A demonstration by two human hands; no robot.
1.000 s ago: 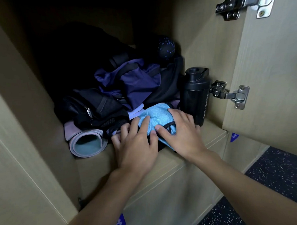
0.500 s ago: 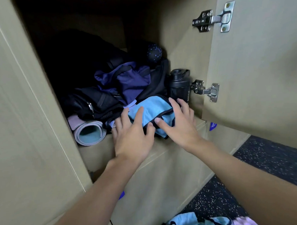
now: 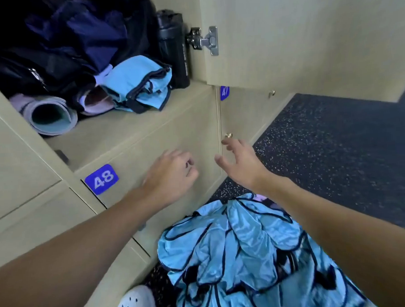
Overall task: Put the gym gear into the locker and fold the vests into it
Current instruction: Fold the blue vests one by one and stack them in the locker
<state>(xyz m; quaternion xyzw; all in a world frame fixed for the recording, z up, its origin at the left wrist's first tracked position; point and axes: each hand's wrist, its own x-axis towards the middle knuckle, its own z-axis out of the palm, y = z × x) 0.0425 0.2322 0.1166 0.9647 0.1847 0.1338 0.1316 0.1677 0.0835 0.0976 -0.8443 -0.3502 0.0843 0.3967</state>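
Two bare hands hover empty below the open locker (image 3: 126, 133), and we look down on them from the wearer's head. At far left on the locker's shelf we see a rolled mat (image 3: 49, 113), its open end toward us, with a dark bag (image 3: 53, 62) heaped behind it. Just right of these lies a folded blue vest (image 3: 135, 83) with dark trim, at the front of the shelf. It sits just beside a black bottle (image 3: 173, 47) that stands upright by the right wall. A metal hinge (image 3: 203, 40) holds the open door (image 3: 307, 32).

Lower down, a blue label (image 3: 101, 179) reading 48 marks a closed door. The left hand (image 3: 172, 175) hangs before that door, its fingers (image 3: 189, 169) loosely curled around nothing, with the folded vest well above them. The right hand (image 3: 241, 165), near it, spreads its fingers (image 3: 238, 144) wide and also holds nothing, just under a small brass knob (image 3: 228, 135).

A white perforated shoe (image 3: 136, 302) shows at the bottom edge. A heap of unfolded blue vests (image 3: 247, 255) spreads below both forearms, apart from either hand. Speckled dark floor (image 3: 336, 147) runs off to the right.
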